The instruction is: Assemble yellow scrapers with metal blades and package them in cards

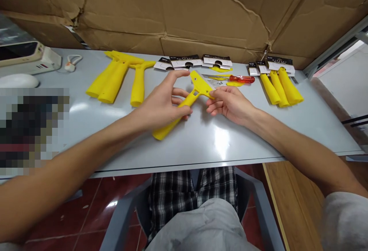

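Observation:
A yellow scraper (186, 102) is held tilted above the table, its wide head pointing away from me and a thin blade edge at the front. My left hand (165, 99) wraps round its handle, thumb on the near side. With my right hand (228, 103) I pinch the right corner of the head between thumb and fingers. Just behind the head lie a screwdriver (241, 79) with a red handle, small metal bits (220, 83) and flat yellow pieces (234, 84).
Several yellow scraper handles (138, 86) lie at the left. Carded scrapers (289, 86) are at the right, and black-and-white cards (185, 61) lie at the back. A cardboard sheet (172, 17) stands behind the table (172, 155). A white device (43, 61) sits far left.

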The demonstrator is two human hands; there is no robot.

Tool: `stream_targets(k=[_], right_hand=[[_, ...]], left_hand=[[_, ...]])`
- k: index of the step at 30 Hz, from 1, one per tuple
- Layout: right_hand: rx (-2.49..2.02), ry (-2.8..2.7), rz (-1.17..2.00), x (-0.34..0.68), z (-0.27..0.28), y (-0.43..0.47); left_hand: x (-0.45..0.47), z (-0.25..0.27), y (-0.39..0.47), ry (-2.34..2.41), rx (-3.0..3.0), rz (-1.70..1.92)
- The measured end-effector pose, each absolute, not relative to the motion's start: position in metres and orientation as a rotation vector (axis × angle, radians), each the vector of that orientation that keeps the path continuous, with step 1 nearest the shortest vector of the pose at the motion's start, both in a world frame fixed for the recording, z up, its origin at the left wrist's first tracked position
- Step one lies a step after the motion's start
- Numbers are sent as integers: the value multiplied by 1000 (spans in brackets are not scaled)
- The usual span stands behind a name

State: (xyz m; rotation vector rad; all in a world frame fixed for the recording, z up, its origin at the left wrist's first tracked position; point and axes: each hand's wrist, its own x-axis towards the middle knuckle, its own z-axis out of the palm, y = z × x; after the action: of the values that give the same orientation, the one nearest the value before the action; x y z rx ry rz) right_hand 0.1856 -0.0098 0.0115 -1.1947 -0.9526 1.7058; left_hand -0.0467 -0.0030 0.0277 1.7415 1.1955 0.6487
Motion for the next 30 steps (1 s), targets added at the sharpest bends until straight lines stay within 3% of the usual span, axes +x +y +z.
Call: stream_targets(k=[10, 30], right_hand=[[-1117, -1132, 1770, 187, 14, -15], [-1099, -1139, 1862, 182, 11, -19]], left_hand=[[-47, 32, -5, 1331, 2430, 428], [-46, 32, -5, 1495, 2564, 149]])
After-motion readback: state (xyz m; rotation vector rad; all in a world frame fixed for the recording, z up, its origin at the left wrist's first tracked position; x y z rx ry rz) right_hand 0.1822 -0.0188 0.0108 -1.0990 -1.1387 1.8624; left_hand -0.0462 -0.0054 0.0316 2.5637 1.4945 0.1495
